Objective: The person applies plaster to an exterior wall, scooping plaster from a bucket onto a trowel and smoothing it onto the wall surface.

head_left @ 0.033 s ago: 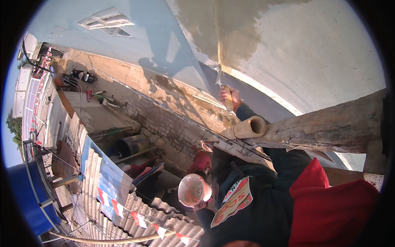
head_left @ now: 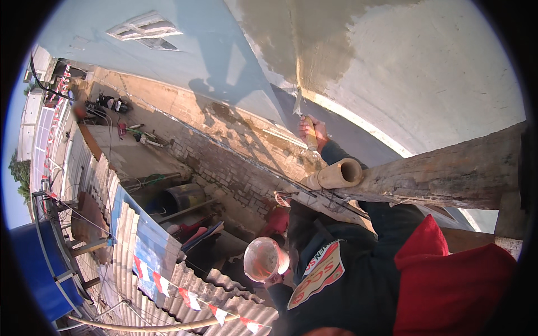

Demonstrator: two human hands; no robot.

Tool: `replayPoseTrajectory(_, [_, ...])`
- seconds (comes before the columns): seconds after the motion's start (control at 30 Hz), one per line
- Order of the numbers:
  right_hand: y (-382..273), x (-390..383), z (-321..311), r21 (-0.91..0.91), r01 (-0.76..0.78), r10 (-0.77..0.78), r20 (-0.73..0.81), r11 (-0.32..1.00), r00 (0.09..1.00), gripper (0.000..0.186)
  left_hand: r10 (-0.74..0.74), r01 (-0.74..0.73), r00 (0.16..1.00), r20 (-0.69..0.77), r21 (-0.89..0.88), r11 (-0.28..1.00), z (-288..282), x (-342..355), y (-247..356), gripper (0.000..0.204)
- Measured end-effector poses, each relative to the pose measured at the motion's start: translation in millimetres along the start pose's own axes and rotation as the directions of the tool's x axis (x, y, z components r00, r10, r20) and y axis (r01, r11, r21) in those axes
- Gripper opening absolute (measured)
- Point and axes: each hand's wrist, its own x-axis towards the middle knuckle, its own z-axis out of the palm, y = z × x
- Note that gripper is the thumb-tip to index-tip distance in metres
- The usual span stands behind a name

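Your right hand, at two o'clock, is closed round the wooden handle of a scraper, whose blade points toward noon, near the wall seam — contact cannot be told. Your left hand, at six o'clock, holds the bucket by its lower edge; the full curl of its fingers is hidden. Compared with the preceding frame, only the bucket has shifted, very slightly — the work stands at the same spot. Farther out: a damp patch at one o'clock, a timber beam at three, a corrugated roof at eight.
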Motion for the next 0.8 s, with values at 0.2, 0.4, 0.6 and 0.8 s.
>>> replayPoseTrajectory(0.2, [-5.8,-1.3,14.1,0.091,0.034,-0.037,0.033,0.995,0.999,0.02,0.101,-0.092,0.994,0.039,-0.186,0.978,4.8,-26.4,18.1,0.025])
replayPoseTrajectory(0.4, [20.6,-0.1,51.3,0.081,-0.029,0.014,0.178,0.996,0.984,0.02,0.083,-0.083,0.996,-0.037,0.0,0.997,7.4,21.4,-30.7,0.026])
replayPoseTrajectory(0.6, [7.1,-27.2,71.1,0.088,-0.074,0.047,0.273,0.993,0.961,0.022,0.182,-0.184,0.983,0.023,0.106,0.977,24.1,22.9,-9.7,0.025])
replayPoseTrajectory(0.8, [19.4,-54.8,96.5,0.093,-0.122,0.091,0.283,0.988,0.955,0.025,0.163,-0.17,0.985,-0.048,-0.24,0.956,19.1,41.8,-19.9,0.025])
